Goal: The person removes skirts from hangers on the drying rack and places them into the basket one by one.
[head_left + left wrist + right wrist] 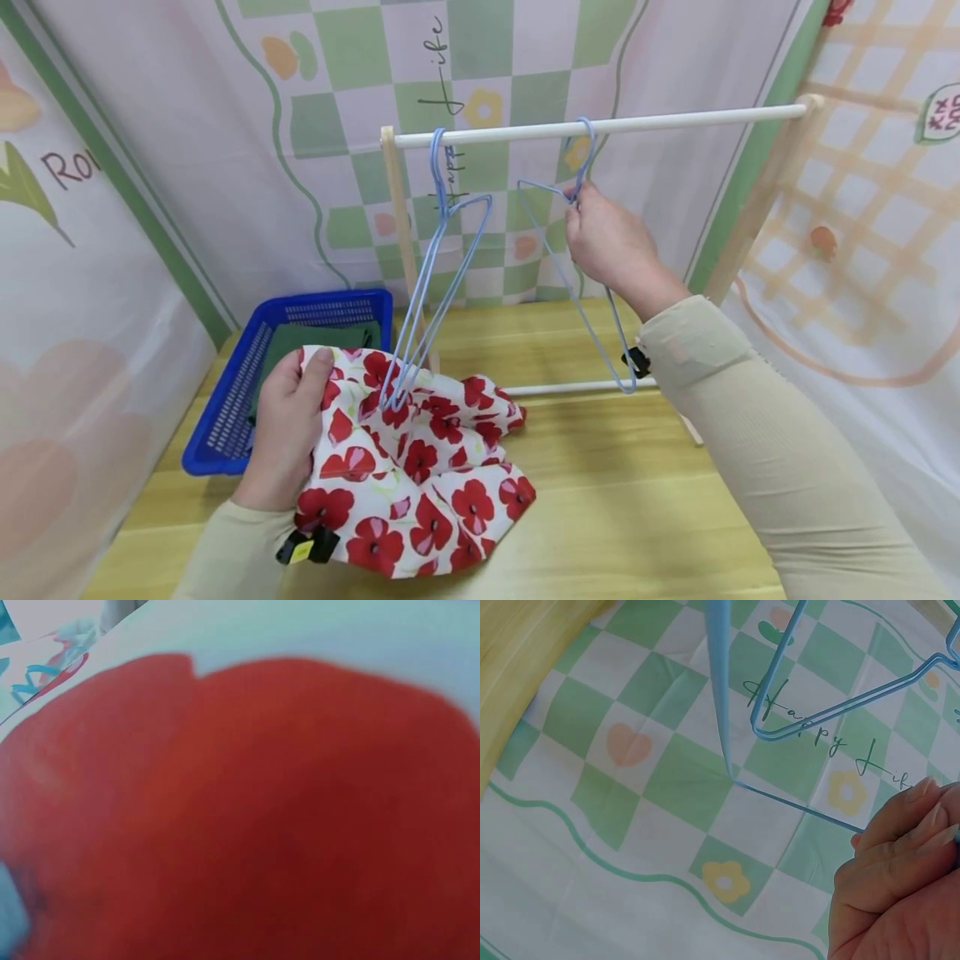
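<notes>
In the head view my right hand [611, 237] grips a blue wire hanger [573, 283] just below its hook, and the hook is at the white rail. The right wrist view shows the curled fingers of that hand and the hanger's bent corner. My left hand [288, 417] pinches the edge of a white cloth with red flowers [420, 458], thumb on top. The cloth spreads out to the right above the table. Close-up red print of the cloth [247, 810] fills the left wrist view. More blue hangers [442, 275] hang on the rail, their lower ends in front of the cloth.
A rack with a white rail [675, 122] and wooden posts stands on the wooden table [600, 500]. Behind the left hand sits a blue basket [217, 417] with dark green cloth [288, 340] inside. Printed curtains [337, 150] surround the table at the back and sides.
</notes>
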`<state>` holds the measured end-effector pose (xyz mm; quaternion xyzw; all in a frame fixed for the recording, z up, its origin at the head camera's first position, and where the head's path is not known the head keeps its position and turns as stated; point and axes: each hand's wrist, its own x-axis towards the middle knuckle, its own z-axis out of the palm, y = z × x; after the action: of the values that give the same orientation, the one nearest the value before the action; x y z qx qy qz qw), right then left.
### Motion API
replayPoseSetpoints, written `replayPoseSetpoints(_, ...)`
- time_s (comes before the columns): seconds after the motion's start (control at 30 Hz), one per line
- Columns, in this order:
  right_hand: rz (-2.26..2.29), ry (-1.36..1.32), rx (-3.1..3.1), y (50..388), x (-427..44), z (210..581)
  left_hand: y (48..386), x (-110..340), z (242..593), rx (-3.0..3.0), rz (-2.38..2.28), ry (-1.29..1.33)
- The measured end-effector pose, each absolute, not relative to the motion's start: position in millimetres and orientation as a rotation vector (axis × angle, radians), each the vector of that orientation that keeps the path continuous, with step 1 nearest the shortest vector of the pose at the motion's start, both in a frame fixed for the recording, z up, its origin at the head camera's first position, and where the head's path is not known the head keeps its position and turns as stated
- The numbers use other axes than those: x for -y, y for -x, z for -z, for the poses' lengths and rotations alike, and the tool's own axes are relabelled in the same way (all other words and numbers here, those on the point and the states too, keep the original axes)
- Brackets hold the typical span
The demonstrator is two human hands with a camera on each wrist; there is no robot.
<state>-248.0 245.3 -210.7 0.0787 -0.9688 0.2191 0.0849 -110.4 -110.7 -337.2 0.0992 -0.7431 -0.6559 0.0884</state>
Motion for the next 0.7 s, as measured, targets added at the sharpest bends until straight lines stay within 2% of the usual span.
replayPoseSetpoints(0.7, -0.673, -0.252, 2.891, 249.0, -245.3, 211.4, 108.8, 127.9, 280.1, 2.078, 1.911, -0.058)
